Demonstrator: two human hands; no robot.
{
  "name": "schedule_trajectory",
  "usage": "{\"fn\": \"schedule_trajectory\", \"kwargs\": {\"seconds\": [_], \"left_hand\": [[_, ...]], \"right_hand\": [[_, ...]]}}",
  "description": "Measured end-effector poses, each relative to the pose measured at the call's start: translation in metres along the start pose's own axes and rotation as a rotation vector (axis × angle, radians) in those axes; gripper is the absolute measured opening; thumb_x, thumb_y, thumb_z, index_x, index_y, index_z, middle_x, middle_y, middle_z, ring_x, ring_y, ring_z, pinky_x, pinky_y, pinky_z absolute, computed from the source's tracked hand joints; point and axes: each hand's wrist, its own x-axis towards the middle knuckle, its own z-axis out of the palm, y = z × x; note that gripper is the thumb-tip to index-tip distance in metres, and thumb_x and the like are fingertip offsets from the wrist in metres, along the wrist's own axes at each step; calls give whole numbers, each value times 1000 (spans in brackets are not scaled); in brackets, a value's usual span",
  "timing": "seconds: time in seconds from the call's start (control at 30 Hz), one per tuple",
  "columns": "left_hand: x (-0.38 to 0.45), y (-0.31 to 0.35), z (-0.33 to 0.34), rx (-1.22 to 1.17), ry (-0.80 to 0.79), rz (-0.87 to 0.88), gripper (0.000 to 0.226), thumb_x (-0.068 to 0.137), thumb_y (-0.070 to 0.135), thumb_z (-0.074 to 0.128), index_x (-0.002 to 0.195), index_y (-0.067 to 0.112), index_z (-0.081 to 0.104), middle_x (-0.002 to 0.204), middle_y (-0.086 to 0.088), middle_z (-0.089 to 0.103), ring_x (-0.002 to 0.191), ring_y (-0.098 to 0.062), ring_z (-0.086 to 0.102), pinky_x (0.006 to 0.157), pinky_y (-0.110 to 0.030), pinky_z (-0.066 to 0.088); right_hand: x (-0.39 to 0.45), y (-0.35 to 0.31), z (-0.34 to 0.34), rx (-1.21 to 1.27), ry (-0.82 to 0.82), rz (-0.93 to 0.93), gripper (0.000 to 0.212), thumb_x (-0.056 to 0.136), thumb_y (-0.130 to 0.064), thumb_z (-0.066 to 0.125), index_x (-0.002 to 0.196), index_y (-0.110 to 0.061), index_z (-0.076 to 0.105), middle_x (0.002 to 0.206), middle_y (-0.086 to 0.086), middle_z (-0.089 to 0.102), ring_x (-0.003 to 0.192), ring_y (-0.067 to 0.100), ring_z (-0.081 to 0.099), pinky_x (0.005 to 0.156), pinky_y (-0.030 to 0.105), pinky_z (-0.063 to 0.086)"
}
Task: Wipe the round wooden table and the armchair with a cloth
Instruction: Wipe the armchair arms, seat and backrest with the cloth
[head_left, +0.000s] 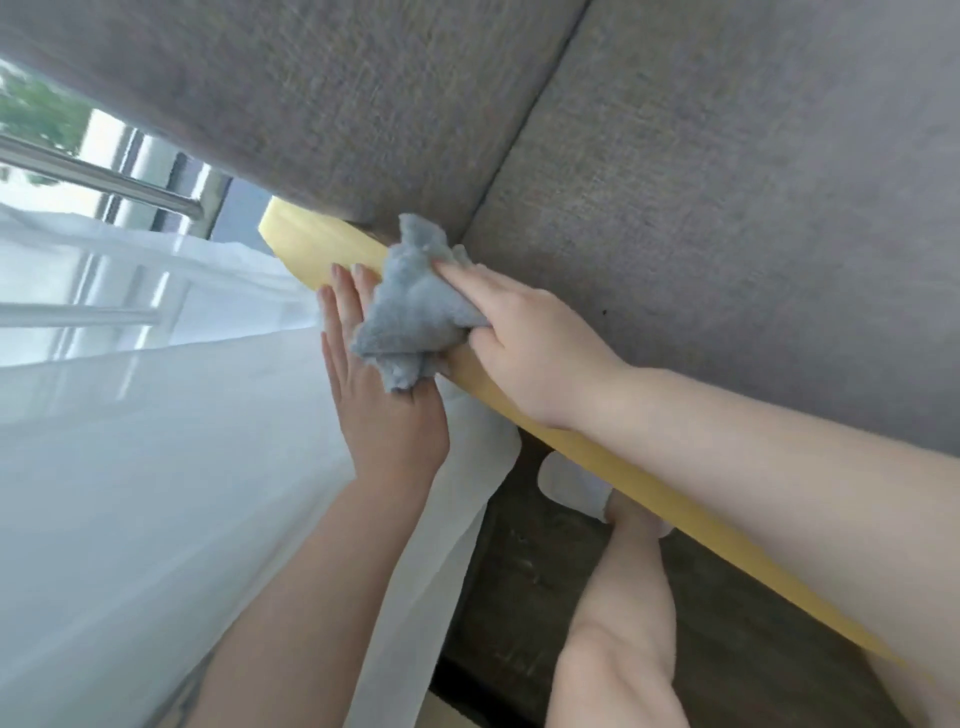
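Note:
The armchair fills the upper frame with grey fabric cushions (701, 197). Its light wooden armrest (613, 462) runs diagonally from upper left to lower right. My right hand (530, 348) grips a crumpled grey cloth (415, 306) and presses it on the armrest near the cushion seam. My left hand (374, 384) lies flat with straight fingers against the armrest's outer side, holding back the white curtain, partly under the cloth. The round wooden table is not in view.
A sheer white curtain (156, 467) hangs on the left, against the armrest. Behind it are a window and a metal rail (104, 182). Dark wooden floor (530, 597) and my bare leg (623, 623) show below the armrest.

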Motion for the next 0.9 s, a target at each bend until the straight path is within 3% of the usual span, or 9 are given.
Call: {"fn": "schedule_trajectory", "kwargs": {"seconds": [0.13, 0.23, 0.33, 0.43, 0.53, 0.63, 0.73, 0.83, 0.9], "left_hand": [[22, -7, 11, 113, 17, -51, 56, 101, 24, 32, 152, 8, 17, 160, -9, 11, 148, -21, 0, 120, -32, -1], [27, -12, 20, 322, -39, -81, 66, 92, 38, 8, 151, 15, 25, 159, -9, 20, 148, -22, -5, 119, -35, -8], [25, 0, 13, 175, -7, -85, 60, 98, 34, 21, 153, 11, 14, 160, -10, 9, 148, -20, -2, 119, -33, -4], [27, 16, 12, 21, 80, -194, 59, 98, 29, 22, 153, 14, 10, 161, -4, 4, 148, -19, -2, 118, -34, -1], [24, 22, 19, 28, 114, -243, 65, 94, 40, 20, 153, 12, 14, 161, -6, 9, 148, -21, 2, 117, -35, 2], [21, 33, 20, 80, 103, -288, 59, 100, 34, 26, 153, 11, 11, 161, -5, 7, 148, -21, 1, 116, -32, 2], [-1, 58, 30, 78, 75, -325, 58, 102, 29, 26, 153, 11, 6, 161, -4, 2, 148, -20, -2, 116, -31, 0], [-28, 90, 46, 70, 109, -344, 59, 99, 29, 22, 153, 9, 6, 161, -5, 2, 148, -20, -2, 116, -32, -3], [-32, 100, 50, 94, 122, -377, 59, 100, 28, 24, 153, 8, 7, 161, -6, 3, 148, -21, 0, 116, -34, -2]], "right_hand": [[-3, -1, -10, -53, -32, 68, 46, 94, -8, 38, 136, -23, 48, 133, 4, 55, 122, 28, 49, 97, 42, 43], [51, -30, 7, -11, 35, 43, 41, 92, -7, 37, 130, -19, 50, 128, 8, 57, 117, 30, 51, 88, 34, 42], [0, -7, 1, -1, 14, -26, 51, 93, -5, 38, 141, -23, 42, 143, 1, 46, 129, 24, 44, 102, 37, 39], [-65, 20, -16, -33, 57, 48, 57, 94, -5, 37, 146, -29, 36, 148, -5, 42, 135, 19, 38, 107, 37, 36], [-13, 1, -7, -84, -27, 119, 43, 94, -11, 42, 136, -20, 44, 139, 4, 49, 124, 27, 48, 93, 36, 41], [23, -17, 14, 23, 85, 34, 43, 93, -16, 47, 135, -19, 42, 139, 4, 45, 122, 28, 49, 95, 39, 42], [-67, 23, -1, -122, 137, 108, 37, 92, -10, 42, 127, -17, 49, 127, 3, 55, 113, 26, 54, 86, 35, 43], [-168, 55, -16, -198, 323, 316, 48, 85, -9, 40, 131, -14, 53, 125, 5, 61, 117, 26, 54, 97, 41, 41], [-161, 48, -5, -181, 308, 374, 51, 85, -12, 42, 136, -12, 50, 132, 7, 57, 124, 28, 48, 106, 39, 31]]}}
